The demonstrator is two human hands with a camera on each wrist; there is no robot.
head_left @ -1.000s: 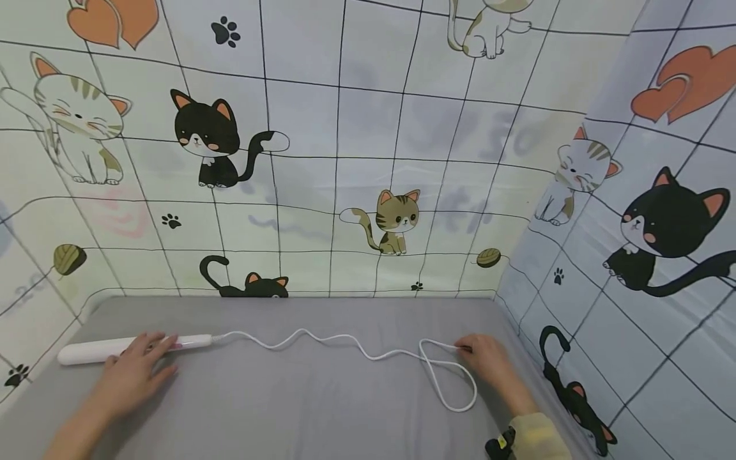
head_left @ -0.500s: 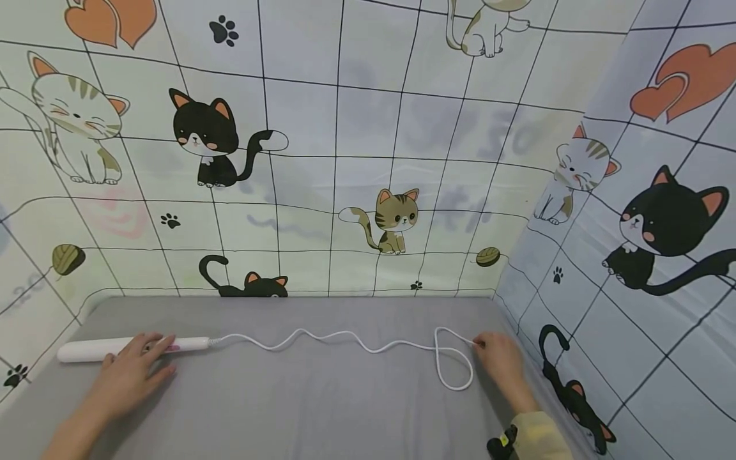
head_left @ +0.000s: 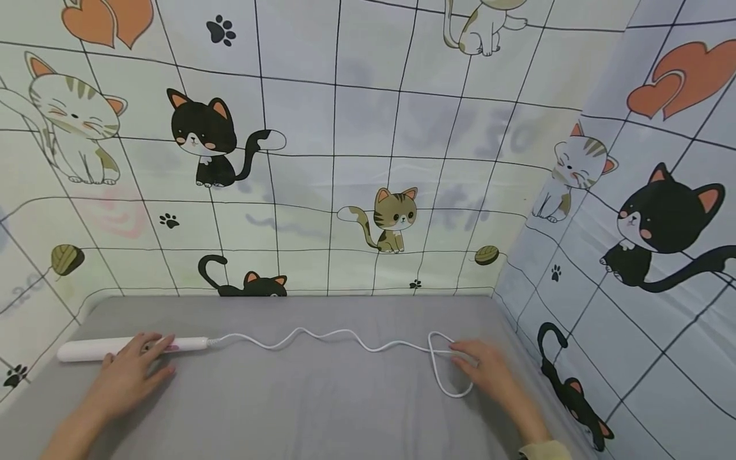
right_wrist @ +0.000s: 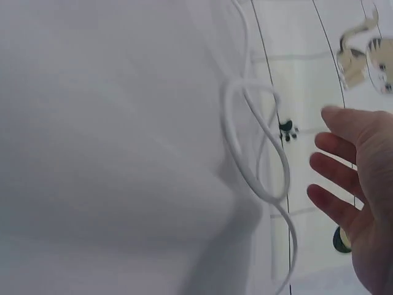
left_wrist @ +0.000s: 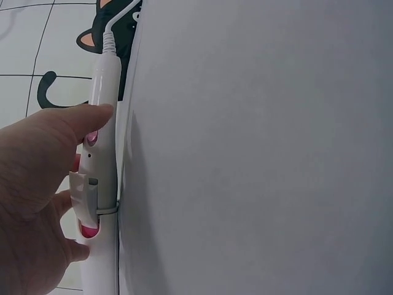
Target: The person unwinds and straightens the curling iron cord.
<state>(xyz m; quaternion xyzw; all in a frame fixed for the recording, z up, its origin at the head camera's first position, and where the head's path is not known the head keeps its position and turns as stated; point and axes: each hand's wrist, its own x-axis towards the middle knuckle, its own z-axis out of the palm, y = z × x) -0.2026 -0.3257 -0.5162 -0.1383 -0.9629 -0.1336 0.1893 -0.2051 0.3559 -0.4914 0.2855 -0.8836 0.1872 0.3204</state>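
A long white hair iron lies at the left of the grey sheet, with pink parts and a white clip showing in the left wrist view. My left hand rests over its middle, fingertips touching it and the thumb apart from them. From the iron's right end a white cord runs in waves to a loop on the right. My right hand hovers at that loop, hiding part of it. In the right wrist view its fingers are spread and hold nothing.
A grey sheet covers the surface under the iron and cord. Behind it and on both sides hang fabric walls printed with cats, hearts and paw marks. The right wall slants close to my right arm.
My right hand first pulled the cord's end rightward, shrinking the loop, then let go and moved back left over the loop. My left hand and the hair iron have stayed in place.
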